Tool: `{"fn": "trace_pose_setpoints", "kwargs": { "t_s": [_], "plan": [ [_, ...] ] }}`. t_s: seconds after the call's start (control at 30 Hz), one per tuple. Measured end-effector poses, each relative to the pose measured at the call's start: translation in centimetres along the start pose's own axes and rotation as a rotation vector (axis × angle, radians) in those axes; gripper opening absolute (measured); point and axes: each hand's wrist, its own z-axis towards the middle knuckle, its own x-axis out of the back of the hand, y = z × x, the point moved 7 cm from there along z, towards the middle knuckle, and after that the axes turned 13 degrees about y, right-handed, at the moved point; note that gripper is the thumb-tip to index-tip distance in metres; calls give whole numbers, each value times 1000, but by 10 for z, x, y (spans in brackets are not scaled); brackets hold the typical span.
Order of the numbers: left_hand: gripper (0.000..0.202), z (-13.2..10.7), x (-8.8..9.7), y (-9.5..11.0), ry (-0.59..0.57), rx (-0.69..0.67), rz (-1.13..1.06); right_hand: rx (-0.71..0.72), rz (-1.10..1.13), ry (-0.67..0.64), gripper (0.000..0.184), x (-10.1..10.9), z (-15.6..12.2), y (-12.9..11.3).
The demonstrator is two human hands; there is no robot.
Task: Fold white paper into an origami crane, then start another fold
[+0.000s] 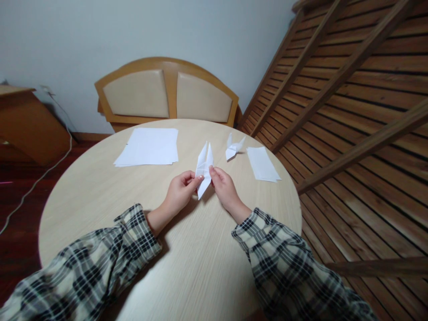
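The left grip (180, 192) and right grip (226, 187) pinch the folded paper (203, 167) from either side; it lies between them, long axis toward the far edge of the surface (100, 196), neither nearer.

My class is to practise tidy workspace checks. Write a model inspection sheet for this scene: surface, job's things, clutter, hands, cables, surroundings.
Surface: round, pale table with wood grain.
Job's things: folded paper, its two long points facing away from the person; a paper figure beyond the right hand; large sheets at left, small sheets at right, edges uneven.
Clutter: nothing seen apart from the paper above.
Hands: left hand and right hand both grip the folded paper, thumbs uppermost.
Cables: white cord runs from the wall across the floor, left of the table.
Surroundings: padded headboard behind, slatted wood at right, cabinet at left.
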Motion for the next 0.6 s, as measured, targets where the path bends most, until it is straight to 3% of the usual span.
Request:
{"fn": "trace_pose_setpoints", "kwargs": {
  "t_s": [0.17,0.4,0.6],
  "plan": [
    [24,3,3,-4,46,22,-44,-6,-38,-40,43,-3,-2,0],
    [26,0,-4,-8,-18,88,-110,74,-135,18,40,1,-1,-6],
    [25,5,3,-16,66,116,-185,115,-171,-15,39,-1,-3,-9]
  ]
}}
